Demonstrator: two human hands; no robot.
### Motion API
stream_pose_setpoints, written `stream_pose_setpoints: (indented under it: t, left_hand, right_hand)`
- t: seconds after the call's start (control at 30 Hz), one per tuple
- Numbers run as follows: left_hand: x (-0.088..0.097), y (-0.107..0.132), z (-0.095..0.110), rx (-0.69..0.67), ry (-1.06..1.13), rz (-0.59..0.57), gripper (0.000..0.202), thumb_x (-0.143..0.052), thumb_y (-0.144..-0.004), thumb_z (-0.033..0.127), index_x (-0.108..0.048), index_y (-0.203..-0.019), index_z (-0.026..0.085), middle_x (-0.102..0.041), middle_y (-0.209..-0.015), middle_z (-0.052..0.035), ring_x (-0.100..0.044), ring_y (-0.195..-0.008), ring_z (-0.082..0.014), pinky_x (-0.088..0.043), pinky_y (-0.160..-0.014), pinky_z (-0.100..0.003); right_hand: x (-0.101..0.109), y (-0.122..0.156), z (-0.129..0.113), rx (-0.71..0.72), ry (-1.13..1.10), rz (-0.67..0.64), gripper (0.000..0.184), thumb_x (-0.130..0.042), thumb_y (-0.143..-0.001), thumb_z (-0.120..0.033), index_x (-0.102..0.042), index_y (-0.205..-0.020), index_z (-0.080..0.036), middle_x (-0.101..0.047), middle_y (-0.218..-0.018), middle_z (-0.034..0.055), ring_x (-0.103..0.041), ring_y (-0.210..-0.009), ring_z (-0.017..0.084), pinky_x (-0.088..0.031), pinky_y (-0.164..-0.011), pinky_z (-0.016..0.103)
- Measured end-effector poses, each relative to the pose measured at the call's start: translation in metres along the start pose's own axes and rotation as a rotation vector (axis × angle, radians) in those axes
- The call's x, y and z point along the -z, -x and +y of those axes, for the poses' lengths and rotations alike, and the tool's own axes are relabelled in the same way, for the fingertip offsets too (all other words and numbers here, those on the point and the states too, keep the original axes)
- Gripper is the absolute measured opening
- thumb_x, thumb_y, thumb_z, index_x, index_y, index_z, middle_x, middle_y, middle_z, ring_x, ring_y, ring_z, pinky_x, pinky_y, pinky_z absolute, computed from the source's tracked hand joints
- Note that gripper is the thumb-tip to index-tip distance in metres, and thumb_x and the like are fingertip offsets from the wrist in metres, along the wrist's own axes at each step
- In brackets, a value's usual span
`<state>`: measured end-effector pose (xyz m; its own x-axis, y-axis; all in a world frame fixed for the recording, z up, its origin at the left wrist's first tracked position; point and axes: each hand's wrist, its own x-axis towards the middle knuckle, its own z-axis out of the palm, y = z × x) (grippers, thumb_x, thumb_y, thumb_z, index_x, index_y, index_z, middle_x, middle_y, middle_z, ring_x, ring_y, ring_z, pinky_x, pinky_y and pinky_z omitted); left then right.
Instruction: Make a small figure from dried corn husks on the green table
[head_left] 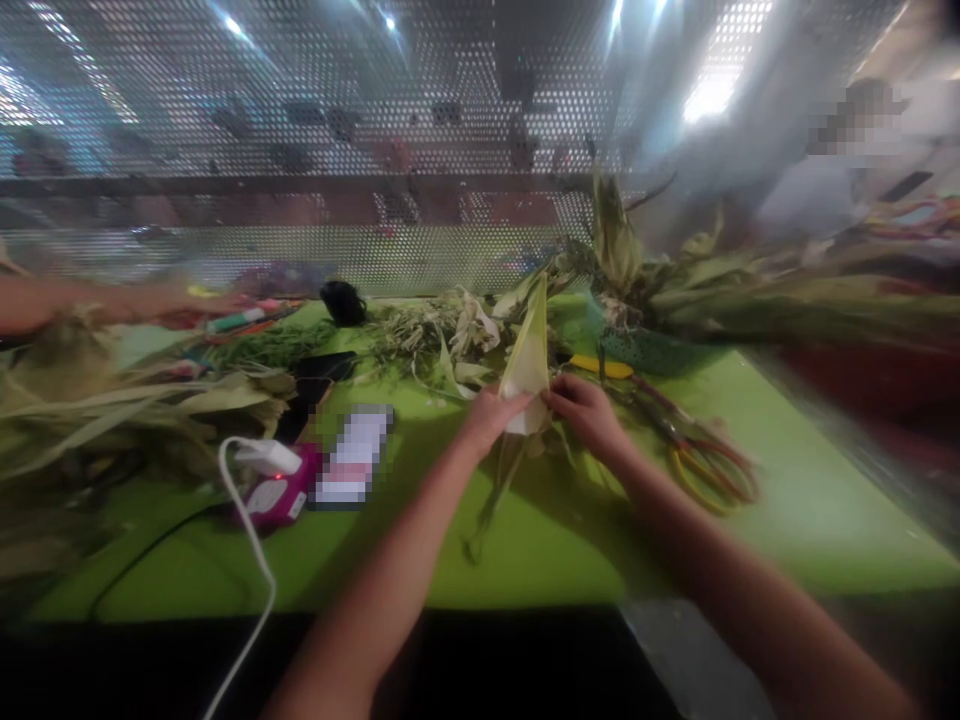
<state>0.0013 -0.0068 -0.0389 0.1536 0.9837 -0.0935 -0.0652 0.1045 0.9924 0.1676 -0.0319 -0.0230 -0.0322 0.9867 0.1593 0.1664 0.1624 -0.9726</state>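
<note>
Between my two hands, a pale green corn husk (531, 345) stands upright, its pointed tip away from me and its wide pale base towards me. My left hand (491, 418) pinches the base on its left side. On the right edge, my right hand (583, 405) grips the same husk with fingers closed. A thin dry strip (491, 510) hangs or lies below the husk on the green table (420, 560). Blur hides the exact finger contact.
Scissors (709, 470) lie right of my hands, near a yellow-handled tool (600, 366). A green basket (652, 350) holds husks. Leftward are a phone (352, 455), a magenta power strip (277, 495) with a white cable (262, 570), and piled husks (187, 410). Another person's arm (97, 305) reaches in.
</note>
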Motion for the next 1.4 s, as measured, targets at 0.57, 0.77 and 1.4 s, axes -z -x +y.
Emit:
stream_pose_setpoints:
  t: [0.57, 0.77, 1.4]
  left_hand:
    - [0.0004, 0.0012, -0.0017, -0.138, -0.199, -0.010, 0.045, -0.074, -0.070, 0.045, -0.070, -0.103, 0.015, -0.074, -0.094, -0.0102, -0.067, -0.080, -0.0214, -0.051, -0.072, -0.030]
    - [0.0000, 0.0013, 0.0003, -0.128, -0.229, -0.016, 0.041, -0.073, -0.070, 0.039, -0.070, -0.102, 0.014, -0.074, -0.095, -0.0106, -0.067, -0.082, -0.0213, -0.052, -0.073, -0.030]
    - [0.0017, 0.0010, -0.0030, -0.094, -0.100, -0.067, 0.045, -0.073, -0.070, 0.042, -0.071, -0.103, 0.012, -0.074, -0.094, -0.0103, -0.066, -0.077, -0.0186, -0.052, -0.069, -0.028]
  right_hand:
    - [0.0032, -0.0011, 0.0023, 0.041, 0.263, 0.015, 0.020, -0.062, -0.076, -0.038, -0.059, -0.077, -0.018, -0.057, -0.066, -0.0007, -0.051, -0.059, 0.013, -0.038, -0.055, 0.026]
    - [0.0026, 0.0002, 0.0054, 0.083, 0.368, 0.026, 0.018, -0.060, -0.077, -0.037, -0.058, -0.076, -0.019, -0.056, -0.065, -0.0019, -0.049, -0.060, 0.013, -0.035, -0.056, 0.025]
    - [0.0007, 0.0046, -0.0004, 0.073, 0.342, 0.036, 0.015, -0.060, -0.079, -0.034, -0.058, -0.077, -0.019, -0.059, -0.068, -0.0012, -0.052, -0.063, 0.015, -0.037, -0.057, 0.025]
